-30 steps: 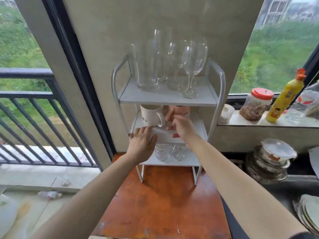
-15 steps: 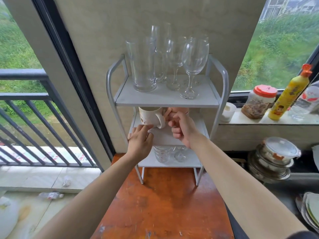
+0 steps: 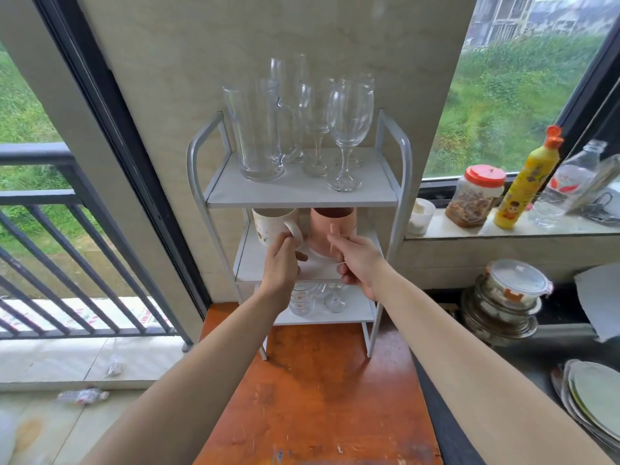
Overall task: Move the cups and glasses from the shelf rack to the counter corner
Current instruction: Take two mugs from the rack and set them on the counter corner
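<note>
A white three-tier shelf rack (image 3: 404,156) stands at the back of an orange counter (image 3: 318,397). Its top tier holds a tall clear glass (image 3: 253,135) and several wine glasses (image 3: 349,129). On the middle tier sit a white mug (image 3: 270,224) and a pink mug (image 3: 330,226). My left hand (image 3: 281,266) grips the white mug's handle. My right hand (image 3: 357,260) is closed on the pink mug's handle. Small clear glasses (image 3: 302,298) stand on the bottom tier, partly hidden behind my wrists.
On the window ledge to the right are a small white cup (image 3: 421,216), a red-lidded jar (image 3: 476,196), a yellow bottle (image 3: 528,182) and a clear plastic bottle (image 3: 567,186). Stacked lidded bowls (image 3: 503,297) and plates (image 3: 593,401) lie lower right. A balcony railing (image 3: 50,229) is left.
My left hand rose from the middle tier's front edge to the white mug's handle. My right hand closed on the pink mug's handle, and the pink mug now shows more fully.
</note>
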{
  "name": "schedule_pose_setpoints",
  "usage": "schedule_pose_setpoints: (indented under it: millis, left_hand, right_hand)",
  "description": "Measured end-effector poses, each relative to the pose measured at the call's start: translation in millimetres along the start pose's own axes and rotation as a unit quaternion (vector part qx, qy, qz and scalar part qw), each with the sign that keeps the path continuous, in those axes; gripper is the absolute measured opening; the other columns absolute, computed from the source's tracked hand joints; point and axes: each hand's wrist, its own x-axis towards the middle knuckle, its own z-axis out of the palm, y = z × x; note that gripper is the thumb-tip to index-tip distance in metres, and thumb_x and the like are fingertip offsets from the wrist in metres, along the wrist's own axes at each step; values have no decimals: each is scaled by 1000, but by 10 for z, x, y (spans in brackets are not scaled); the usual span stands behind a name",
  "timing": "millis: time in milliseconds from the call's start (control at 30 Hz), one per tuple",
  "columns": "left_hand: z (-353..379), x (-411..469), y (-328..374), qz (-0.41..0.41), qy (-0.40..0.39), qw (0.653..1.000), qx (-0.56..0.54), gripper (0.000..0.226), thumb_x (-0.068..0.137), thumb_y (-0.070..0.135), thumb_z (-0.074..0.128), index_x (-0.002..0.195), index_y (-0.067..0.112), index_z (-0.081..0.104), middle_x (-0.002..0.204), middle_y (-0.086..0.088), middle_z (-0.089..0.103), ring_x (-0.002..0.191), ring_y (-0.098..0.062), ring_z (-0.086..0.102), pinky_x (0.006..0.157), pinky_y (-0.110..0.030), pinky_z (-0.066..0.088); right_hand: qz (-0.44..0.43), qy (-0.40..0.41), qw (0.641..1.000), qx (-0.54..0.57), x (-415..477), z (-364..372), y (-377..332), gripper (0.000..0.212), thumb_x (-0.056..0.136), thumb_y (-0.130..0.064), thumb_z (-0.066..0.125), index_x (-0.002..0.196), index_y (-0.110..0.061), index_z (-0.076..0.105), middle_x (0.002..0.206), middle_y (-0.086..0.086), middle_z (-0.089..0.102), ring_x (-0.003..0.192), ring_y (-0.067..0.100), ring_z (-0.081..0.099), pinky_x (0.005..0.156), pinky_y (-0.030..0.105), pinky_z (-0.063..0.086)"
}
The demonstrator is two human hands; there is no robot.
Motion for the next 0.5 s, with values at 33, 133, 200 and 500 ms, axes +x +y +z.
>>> schedule_pose_setpoints:
  millis: [33, 133, 200, 500]
  left_hand:
    - [23, -18, 18, -12, 6, 1000, -12, 22, 97, 14, 38, 95, 17, 59, 93, 4, 60, 80, -17, 56, 65, -30, 39]
    - [11, -81, 45, -31, 29, 998, -39, 16, 95, 14, 40, 92, 15, 55, 93, 1, 60, 74, -18, 54, 60, -29, 38]
    - [-46, -144, 36, -41, 49, 997, -52, 14, 96, 16, 41, 93, 14, 55, 92, -4, 58, 71, -17, 50, 59, -29, 39]
    - [-280, -698, -65, -56, 112, 990, -59, 31, 98, 41, 50, 80, 18, 60, 70, 11, 52, 64, -9, 44, 66, -30, 37]
  right_hand:
    - [9, -7, 1000, 5, -42, -4, 1, 36, 97, -54, 58, 84, -21, 54, 60, -4, 44, 43, 9, 40, 39, 22, 35]
    - [32, -13, 999, 6, -162, 7, 41, 43, 96, -66, 50, 95, -24, 55, 62, -3, 53, 44, 10, 48, 42, 23, 41]
    - [32, -8, 999, 10, -240, 23, 82, 47, 96, -69, 44, 94, -22, 52, 66, -2, 55, 45, 11, 50, 45, 25, 42]
    - [-29, 72, 993, 85, -739, 125, 398, 51, 96, -59, 53, 58, -28, 40, 60, -7, 36, 51, 11, 29, 42, 20, 26]
